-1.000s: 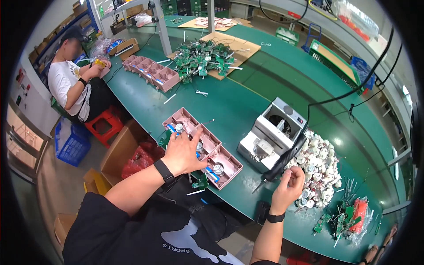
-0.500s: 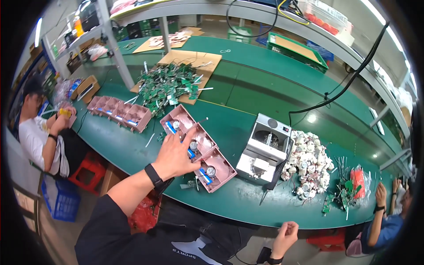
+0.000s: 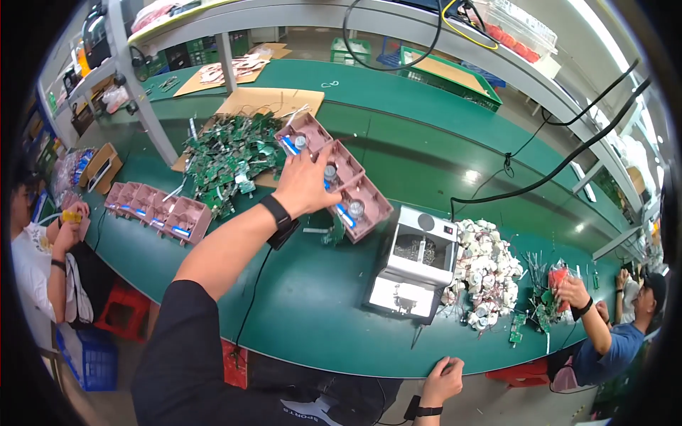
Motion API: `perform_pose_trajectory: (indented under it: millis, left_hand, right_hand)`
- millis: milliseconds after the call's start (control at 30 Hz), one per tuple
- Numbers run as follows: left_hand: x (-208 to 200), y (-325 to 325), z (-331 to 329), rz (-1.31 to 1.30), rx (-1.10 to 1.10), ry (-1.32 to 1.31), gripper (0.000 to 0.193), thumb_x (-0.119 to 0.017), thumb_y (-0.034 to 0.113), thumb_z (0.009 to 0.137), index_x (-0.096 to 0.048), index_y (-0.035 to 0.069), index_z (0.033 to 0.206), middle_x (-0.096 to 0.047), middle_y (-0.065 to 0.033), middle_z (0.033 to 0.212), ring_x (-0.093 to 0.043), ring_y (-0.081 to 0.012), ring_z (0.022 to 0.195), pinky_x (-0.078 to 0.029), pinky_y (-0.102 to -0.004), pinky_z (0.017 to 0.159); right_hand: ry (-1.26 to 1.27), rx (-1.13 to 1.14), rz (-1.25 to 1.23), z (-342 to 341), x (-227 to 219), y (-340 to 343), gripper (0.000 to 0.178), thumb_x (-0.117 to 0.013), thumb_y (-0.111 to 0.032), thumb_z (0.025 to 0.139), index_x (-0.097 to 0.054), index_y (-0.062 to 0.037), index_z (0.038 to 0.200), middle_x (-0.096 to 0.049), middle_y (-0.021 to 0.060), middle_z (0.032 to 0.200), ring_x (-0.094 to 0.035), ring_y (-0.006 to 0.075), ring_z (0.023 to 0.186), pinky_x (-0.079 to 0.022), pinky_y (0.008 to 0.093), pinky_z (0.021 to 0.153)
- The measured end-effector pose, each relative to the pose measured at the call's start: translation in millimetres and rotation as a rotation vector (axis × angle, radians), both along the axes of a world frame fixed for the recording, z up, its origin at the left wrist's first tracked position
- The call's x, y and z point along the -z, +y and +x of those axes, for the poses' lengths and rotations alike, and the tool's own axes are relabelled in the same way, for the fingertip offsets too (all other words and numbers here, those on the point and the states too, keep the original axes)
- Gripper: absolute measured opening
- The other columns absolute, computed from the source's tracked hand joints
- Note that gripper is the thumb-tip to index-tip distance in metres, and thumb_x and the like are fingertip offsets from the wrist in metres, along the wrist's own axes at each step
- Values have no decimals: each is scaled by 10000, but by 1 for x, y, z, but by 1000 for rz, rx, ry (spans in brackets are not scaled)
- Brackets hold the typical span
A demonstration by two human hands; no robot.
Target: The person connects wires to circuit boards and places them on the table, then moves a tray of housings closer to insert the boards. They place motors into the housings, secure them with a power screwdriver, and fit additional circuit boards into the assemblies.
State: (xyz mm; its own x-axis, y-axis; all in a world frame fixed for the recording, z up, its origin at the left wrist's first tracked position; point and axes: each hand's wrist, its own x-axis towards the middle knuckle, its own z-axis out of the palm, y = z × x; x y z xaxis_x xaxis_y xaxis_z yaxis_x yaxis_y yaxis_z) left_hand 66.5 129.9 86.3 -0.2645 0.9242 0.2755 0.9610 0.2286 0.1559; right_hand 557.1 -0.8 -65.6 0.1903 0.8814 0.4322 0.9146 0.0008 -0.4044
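My left hand [image 3: 307, 183] reaches far across the bench and grips a row of joined pink plastic housings [image 3: 374, 193], its fingers over the near wall. Inside the compartments sit round metal motors and blue cylindrical cells. Below that row, a small green circuit board [image 3: 332, 233] lies on the bench. My right hand [image 3: 443, 380] is closed at the bench's front edge, its fingers curled; whatever they hold, if anything, is hidden. Beyond it stands a silver machine [image 3: 419, 259] with an open top bin of small metal parts.
A heap of green circuit boards [image 3: 234, 153] lies on cardboard at left, beside another pink housing row [image 3: 158, 211]. White motor units [image 3: 486, 273] are piled right of the machine. A black cable [image 3: 547, 192] hangs overhead. Co-workers sit at both ends, one handling a red bag [image 3: 558, 277].
My left hand has pushed the pink housing row away from me, farther up the bench beside the board heap. The co-worker at right now reaches to the red bag. My right hand stays curled.
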Motion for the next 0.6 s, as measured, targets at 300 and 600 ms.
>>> perform_pose_trajectory:
  millis: [300, 600]
  left_hand:
    - [35, 157, -9, 7, -166, -91, 1152, -814, 605, 726, -354, -33, 1568, -680, -258, 1231, -655, -371, 1181, -465, -514, 1057]
    - [60, 231, 10, -196, -354, -49, 1065, -682, 667, 858, -357, -59, 1567, -676, -217, 1330, -646, -395, 1219, -327, -625, 1161]
  right_hand:
    - [-23, 19, -7, -5, 2, 3, 160, -670, -186, 979, -584, -83, 892, -544, 75, 627, -556, 308, 517, -410, 463, 519]
    - [-75, 32, -16, -2, 5, 1, 152, -676, -174, 971, -583, -87, 887, -548, 77, 644, -567, 325, 533, -412, 472, 511]
